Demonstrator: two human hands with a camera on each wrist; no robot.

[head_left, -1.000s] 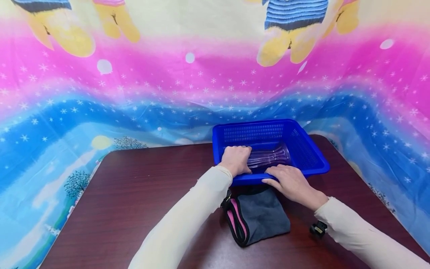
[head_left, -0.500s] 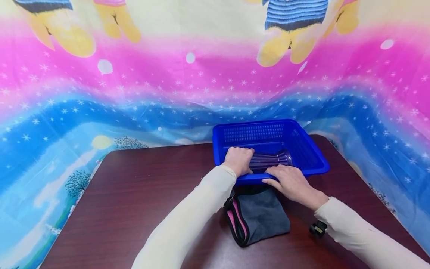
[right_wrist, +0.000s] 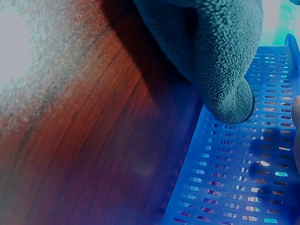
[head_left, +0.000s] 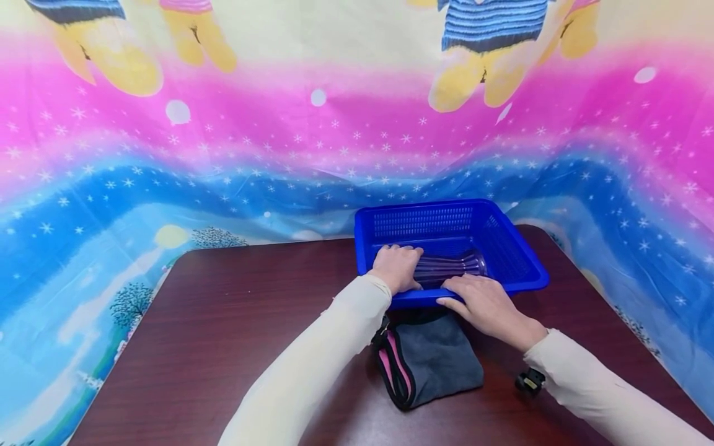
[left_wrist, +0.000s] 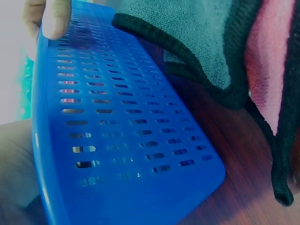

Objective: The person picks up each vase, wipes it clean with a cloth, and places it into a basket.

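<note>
A clear ribbed glass vase [head_left: 446, 267] lies on its side inside the blue plastic basket [head_left: 524, 282], at its near side. My left hand [head_left: 395, 269] reaches over the near rim and grips the vase's left end, which it hides. My right hand [head_left: 485, 303] holds the front rim, thumb outside and fingers over the edge. In the left wrist view, the right thumb [left_wrist: 55, 23] presses on the slotted basket wall [left_wrist: 126, 197], and part of my left hand [left_wrist: 16, 164] shows beyond the rim. A folded grey cloth [head_left: 443, 359] with black edging and pink inside lies before the basket.
The brown wooden table [head_left: 234, 322] carries the basket at its back right. A patterned curtain [head_left: 251, 136] hangs close behind the table and basket. The cloth lies between the forearms, close to the basket's front wall.
The vase has sunk slightly lower in the basket, with the left hand shifting a little to the right. The right hand stays at the rim. The cloth has not moved.
</note>
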